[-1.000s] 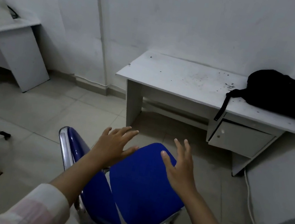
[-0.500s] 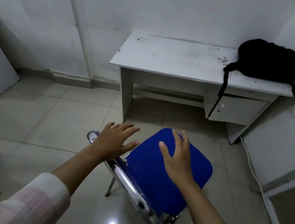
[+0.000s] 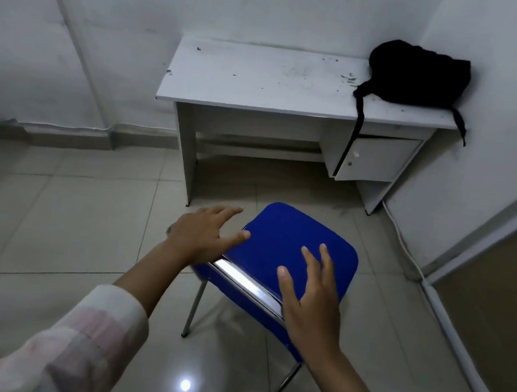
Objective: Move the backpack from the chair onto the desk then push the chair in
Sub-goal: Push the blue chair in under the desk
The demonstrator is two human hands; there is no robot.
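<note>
A black backpack (image 3: 416, 75) lies on the right end of the white desk (image 3: 262, 83), its straps hanging over the front edge. The blue chair (image 3: 290, 245) with metal legs stands on the tiled floor in front of the desk, its backrest top toward me and its seat facing the desk. My left hand (image 3: 206, 235) hovers with fingers spread at the left end of the backrest. My right hand (image 3: 311, 300) is spread over the right end of the backrest. Neither hand grips anything.
The desk has a small cabinet (image 3: 376, 160) under its right side and an open knee space on the left. A white cable (image 3: 403, 244) runs along the right wall. A brown panel (image 3: 502, 305) stands at the right.
The chair has swung round so its backrest faces me squarely. The view shifted closer to the desk, and both hands came down toward the backrest top.
</note>
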